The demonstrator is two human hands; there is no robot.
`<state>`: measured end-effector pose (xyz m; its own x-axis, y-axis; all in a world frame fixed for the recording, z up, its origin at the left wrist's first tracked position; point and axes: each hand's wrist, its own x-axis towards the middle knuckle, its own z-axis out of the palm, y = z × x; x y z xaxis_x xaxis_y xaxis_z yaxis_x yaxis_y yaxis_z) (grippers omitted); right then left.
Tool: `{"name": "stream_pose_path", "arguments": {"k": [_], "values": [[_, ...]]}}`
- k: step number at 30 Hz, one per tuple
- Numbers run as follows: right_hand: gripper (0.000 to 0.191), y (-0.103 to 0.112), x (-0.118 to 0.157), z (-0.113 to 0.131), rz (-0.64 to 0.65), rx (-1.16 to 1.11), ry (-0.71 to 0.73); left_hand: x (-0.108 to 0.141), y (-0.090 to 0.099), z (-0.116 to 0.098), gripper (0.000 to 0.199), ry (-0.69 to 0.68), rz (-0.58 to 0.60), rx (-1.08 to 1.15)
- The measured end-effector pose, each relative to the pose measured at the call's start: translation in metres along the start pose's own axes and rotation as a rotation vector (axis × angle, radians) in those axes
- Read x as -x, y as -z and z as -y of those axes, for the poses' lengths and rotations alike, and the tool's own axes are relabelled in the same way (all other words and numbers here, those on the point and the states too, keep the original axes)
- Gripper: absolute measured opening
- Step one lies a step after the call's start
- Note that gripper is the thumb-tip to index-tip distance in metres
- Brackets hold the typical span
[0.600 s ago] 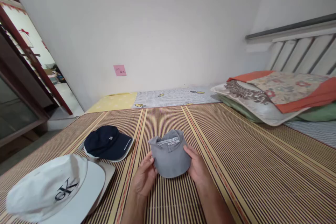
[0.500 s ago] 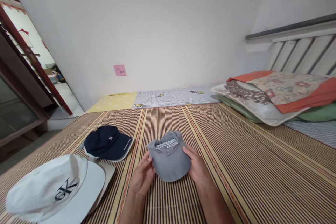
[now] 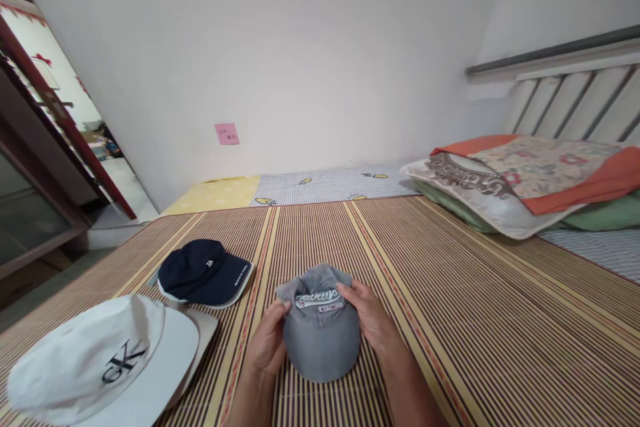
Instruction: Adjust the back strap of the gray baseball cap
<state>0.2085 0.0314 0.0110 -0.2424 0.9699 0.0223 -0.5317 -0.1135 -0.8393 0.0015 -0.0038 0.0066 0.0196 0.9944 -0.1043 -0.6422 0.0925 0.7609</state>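
A grey cap (image 3: 321, 343) is held between both hands at the lower middle, its brim toward me and its crown partly folded in, with white lettering and a small label showing. My left hand (image 3: 270, 339) grips its left edge, thumb on top. On the right edge, my right hand (image 3: 371, 315) is closed with the thumb over the fabric. A navy cap (image 3: 203, 270) lies to the left, its brim pointing right. Nearer me at the lower left is a white cap (image 3: 95, 360) with black letters, on top of another light-coloured brim (image 3: 204, 340).
A striped bamboo mat (image 3: 480, 333) covers the bed. At the right, folded bedding and a pillow (image 3: 465, 180) lie beside a white slatted headboard (image 3: 575, 103). A pink note (image 3: 227, 134) is on the wall. A doorway stands at the far left.
The grey cap has turned slightly and moved a little toward me, showing more of its white lettering. Both hands have kept hold, and the right thumb has shifted further over the cap's edge.
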Motion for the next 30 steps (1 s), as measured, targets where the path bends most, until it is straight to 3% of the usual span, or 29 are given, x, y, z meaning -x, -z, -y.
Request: {"name": "stream_pose_path", "arguments": {"k": [14,20,26,30], "values": [[0.034,-0.005,0.002,0.007,-0.105,-0.059,0.095,-0.007,0.018,0.002,0.024,-0.026,-0.006,0.088],[0.033,-0.007,0.005,0.010,-0.086,-0.088,0.124,-0.002,0.004,-0.002,0.029,-0.044,0.021,0.114],[0.039,-0.003,0.007,0.017,0.053,0.183,0.133,0.004,-0.012,-0.009,0.039,-0.156,-0.121,-0.015],[0.027,-0.001,0.008,0.027,0.023,0.501,0.252,0.003,-0.009,-0.014,0.043,-0.265,-0.157,-0.156]]}}
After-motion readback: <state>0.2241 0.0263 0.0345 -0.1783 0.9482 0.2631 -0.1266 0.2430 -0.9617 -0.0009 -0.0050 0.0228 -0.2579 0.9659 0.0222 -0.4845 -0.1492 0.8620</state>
